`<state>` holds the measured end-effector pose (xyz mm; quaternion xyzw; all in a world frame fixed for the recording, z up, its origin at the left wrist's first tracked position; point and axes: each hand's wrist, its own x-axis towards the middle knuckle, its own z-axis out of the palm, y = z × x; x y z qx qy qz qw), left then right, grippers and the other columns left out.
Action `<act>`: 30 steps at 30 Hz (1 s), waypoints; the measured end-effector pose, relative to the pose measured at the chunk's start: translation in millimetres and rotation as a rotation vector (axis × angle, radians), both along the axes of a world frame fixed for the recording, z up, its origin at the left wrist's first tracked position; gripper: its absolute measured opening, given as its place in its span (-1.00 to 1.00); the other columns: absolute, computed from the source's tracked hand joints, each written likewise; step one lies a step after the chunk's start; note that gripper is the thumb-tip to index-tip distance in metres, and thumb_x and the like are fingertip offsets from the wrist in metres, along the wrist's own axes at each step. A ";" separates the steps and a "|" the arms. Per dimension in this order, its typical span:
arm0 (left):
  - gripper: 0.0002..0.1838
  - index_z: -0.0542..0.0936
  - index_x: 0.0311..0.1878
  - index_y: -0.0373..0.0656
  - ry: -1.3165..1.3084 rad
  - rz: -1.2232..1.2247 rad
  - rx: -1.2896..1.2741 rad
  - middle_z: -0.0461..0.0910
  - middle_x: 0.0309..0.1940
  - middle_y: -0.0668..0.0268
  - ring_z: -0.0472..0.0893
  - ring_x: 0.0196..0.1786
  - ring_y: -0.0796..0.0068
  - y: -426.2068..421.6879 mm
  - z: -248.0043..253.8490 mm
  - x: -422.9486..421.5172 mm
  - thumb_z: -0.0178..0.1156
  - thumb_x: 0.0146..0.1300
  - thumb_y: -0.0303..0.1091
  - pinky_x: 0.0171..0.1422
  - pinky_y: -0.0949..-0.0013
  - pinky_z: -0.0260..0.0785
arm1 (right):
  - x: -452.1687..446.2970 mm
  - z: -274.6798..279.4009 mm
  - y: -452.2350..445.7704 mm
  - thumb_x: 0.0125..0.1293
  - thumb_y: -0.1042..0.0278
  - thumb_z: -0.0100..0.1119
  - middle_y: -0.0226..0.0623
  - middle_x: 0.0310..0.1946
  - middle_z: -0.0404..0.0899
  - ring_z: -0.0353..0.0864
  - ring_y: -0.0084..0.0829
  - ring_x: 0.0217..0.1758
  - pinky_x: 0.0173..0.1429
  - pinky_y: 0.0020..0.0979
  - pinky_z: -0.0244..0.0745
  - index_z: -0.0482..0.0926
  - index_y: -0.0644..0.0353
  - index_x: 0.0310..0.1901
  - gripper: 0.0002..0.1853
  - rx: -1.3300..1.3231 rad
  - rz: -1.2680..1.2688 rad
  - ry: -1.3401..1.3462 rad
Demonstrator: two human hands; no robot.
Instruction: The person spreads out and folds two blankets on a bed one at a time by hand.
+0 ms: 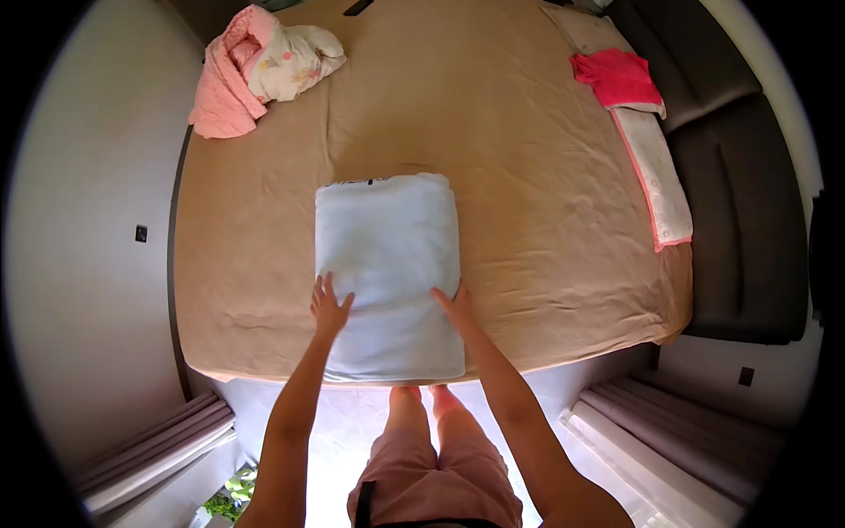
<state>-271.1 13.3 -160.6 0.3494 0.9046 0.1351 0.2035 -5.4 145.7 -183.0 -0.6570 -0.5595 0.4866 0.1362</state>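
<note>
A folded pale blue-white blanket (392,242) lies as a thick rectangle at the near edge of the bed, with dark lettering partly showing along its far side. At its left edge rests my left hand (329,308), fingers stretched out and thumb apart over the top. My right hand (456,306) touches the opposite edge, its thumb on the upper face and its fingers extended along the side. Both hands are open and press lightly on the blanket; neither is wrapped round it.
A tan sheet covers the bed (528,211). A crumpled pink and white quilt (264,66) sits at the far left. On the right, a red garment (619,79) and a pale pillow (656,176) lie by the dark headboard (735,194). A wall (97,176) borders the left.
</note>
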 end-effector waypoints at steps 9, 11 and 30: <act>-0.22 0.23 0.18 -0.34 -1.218 0.471 0.106 0.43 0.00 0.04 0.44 0.06 0.17 26.7 7.3 -64.1 0.34 -0.04 -0.16 0.13 0.16 0.32 | 1.7 30.1 20.0 -0.11 0.17 0.37 -0.06 -0.02 0.45 0.46 -0.24 0.02 0.08 -0.30 0.36 0.30 0.35 0.13 -0.24 -0.361 -0.017 0.401; -0.28 0.23 0.19 -0.31 -1.352 0.369 0.120 0.40 0.05 0.05 0.41 0.11 0.17 35.1 31.3 -64.8 0.29 0.02 -0.20 0.21 0.14 0.27 | 4.9 62.8 31.3 -0.10 0.19 0.35 -0.08 -0.08 0.51 0.50 -0.24 -0.02 0.06 -0.31 0.38 0.36 0.34 0.09 -0.31 -0.420 -0.067 0.499; -0.27 0.19 0.23 -0.22 -1.582 -0.048 0.218 0.33 0.12 0.13 0.34 0.17 0.20 255.8 167.6 271.1 0.30 0.03 -0.23 0.20 0.11 0.27 | 347.9 222.5 175.6 -0.11 0.19 0.36 -0.20 -0.09 0.52 0.50 -0.37 -0.04 0.08 -0.38 0.35 0.42 0.25 0.06 -0.35 0.208 -0.253 0.373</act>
